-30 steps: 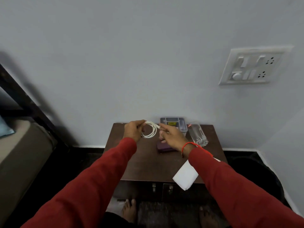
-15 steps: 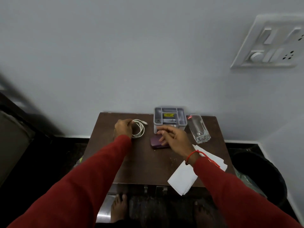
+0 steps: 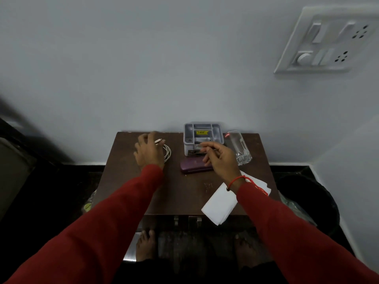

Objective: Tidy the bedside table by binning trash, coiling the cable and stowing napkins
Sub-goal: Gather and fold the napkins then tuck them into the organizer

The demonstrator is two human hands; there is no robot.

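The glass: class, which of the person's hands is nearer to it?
Right. The right hand hovers just beside the glass; the left hand is across the table, by the cable.

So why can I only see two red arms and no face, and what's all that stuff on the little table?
The camera sits on the person's head, looking down, so you see only their red-sleeved arms. The left hand rests open over the coiled white cable on the brown wooden bedside table. The right hand hovers above a purple case; its fingers seem to pinch something thin, too small to tell. Behind stand a grey plastic organiser box and a clear drinking glass. White paper napkins hang over the front edge.
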